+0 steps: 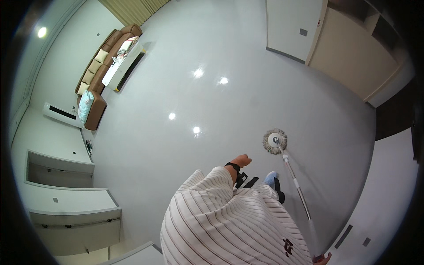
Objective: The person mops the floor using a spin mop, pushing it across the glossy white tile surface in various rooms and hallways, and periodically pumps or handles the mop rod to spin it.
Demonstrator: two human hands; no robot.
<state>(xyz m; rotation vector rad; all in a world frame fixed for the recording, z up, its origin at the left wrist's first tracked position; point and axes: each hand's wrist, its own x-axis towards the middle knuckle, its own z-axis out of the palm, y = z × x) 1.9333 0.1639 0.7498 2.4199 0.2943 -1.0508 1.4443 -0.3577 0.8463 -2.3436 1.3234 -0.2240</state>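
A round-headed spin mop leans across the floor at my right, its grey string mop head [265,145] flat on the floor. From the head, the metal mop handle [300,193] runs back towards the bottom right. At its upper end is my right hand [322,259], mostly cut off by the shirt and the picture's edge; its fingers show around the handle's end. My left hand [243,160] hangs in front of the striped shirt [212,218], fingers curled in with nothing visible in them. A black band [234,165] circles that wrist. A shoe [271,177] shows below.
A brown sofa [99,81] with cushions lines the far left wall, behind a white coffee table [124,68] with things on it. An air conditioner [61,114] stands near the sofa. Glossy grey floor [225,106] reflects lights. A beige cabinet [352,56] and a white wall [387,185] bound the right.
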